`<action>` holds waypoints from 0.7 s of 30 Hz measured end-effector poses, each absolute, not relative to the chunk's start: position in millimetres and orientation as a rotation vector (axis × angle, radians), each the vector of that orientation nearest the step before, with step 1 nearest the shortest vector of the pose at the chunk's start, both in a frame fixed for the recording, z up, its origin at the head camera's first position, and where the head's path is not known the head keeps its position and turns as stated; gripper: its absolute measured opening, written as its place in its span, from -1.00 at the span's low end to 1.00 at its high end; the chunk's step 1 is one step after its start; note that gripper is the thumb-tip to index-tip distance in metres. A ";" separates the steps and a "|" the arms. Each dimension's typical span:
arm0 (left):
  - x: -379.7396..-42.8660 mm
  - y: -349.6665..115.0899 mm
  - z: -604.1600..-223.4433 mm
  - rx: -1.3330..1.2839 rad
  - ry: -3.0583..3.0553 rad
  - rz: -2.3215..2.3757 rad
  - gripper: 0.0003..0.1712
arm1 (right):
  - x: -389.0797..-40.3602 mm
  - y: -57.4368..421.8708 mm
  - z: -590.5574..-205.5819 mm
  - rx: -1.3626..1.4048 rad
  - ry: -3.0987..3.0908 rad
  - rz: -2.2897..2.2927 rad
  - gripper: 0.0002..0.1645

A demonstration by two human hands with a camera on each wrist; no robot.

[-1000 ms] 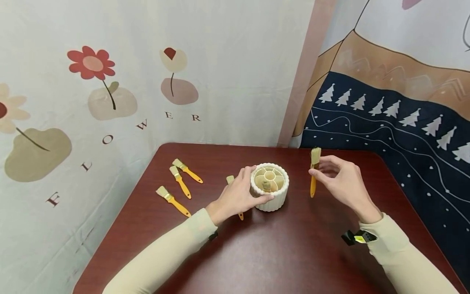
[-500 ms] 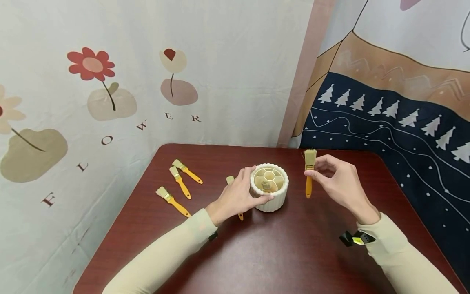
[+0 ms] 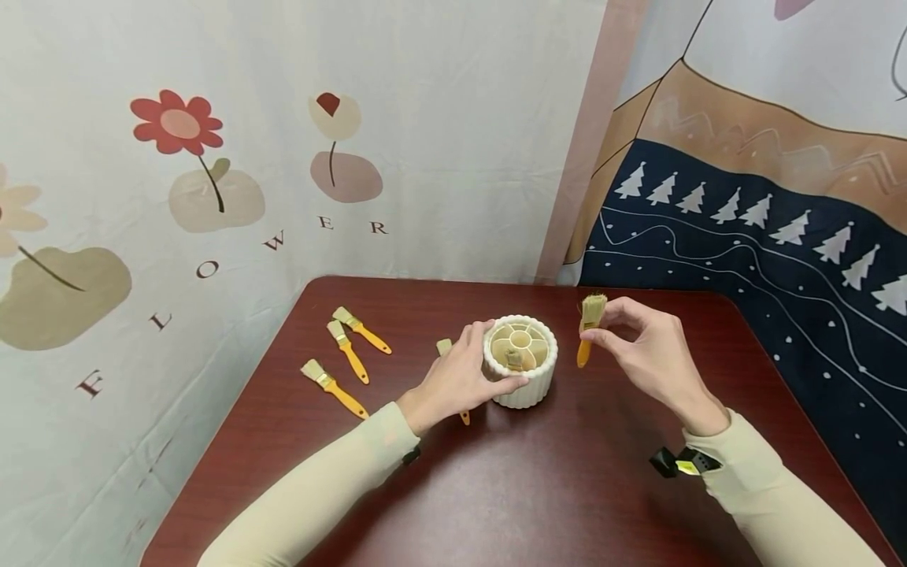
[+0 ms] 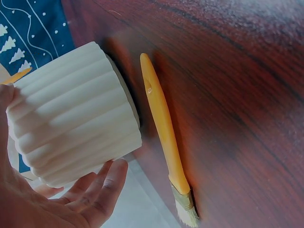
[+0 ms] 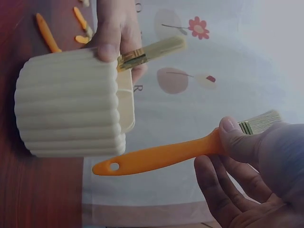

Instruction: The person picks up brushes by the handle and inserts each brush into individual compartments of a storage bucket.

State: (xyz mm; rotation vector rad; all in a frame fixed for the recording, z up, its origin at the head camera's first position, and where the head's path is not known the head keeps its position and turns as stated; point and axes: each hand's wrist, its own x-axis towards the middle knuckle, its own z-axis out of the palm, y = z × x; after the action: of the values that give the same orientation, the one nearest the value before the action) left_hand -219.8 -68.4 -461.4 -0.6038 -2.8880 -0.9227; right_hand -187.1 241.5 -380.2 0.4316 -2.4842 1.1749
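Note:
My left hand holds the side of a white, ribbed round holder, thumb and fingers spread about its rim. Inside are flower-shaped dividers, and one paintbrush stands in it, its bristles above the rim. My right hand pinches another paintbrush near the ferrule, bristles up and orange handle hanging down, just right of the holder. In the right wrist view the handle's holed end is close to the holder's rim. A further paintbrush lies on the table beside the holder, partly hidden by my left hand in the head view.
Three more paintbrushes lie at the table's left: one nearest, one in the middle and one at the back. The dark red table meets printed cloth hangings behind it.
My right hand has moved a little left toward the holder with the paintbrush, which has turned and now tilts, its handle end leaning left. The left hand and holder stay in place.

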 end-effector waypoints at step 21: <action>-220.8 -68.6 -460.7 -0.608 -2.902 -0.937 0.32 | -189.0 219.6 -372.8 0.591 -2.369 1.226 -0.66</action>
State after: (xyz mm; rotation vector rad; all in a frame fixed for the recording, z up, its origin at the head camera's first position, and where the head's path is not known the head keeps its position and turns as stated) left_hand -220.8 -68.6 -460.7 -0.6077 -2.9023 -0.9372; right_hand -189.0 219.6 -372.8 0.5908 -2.3692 1.2264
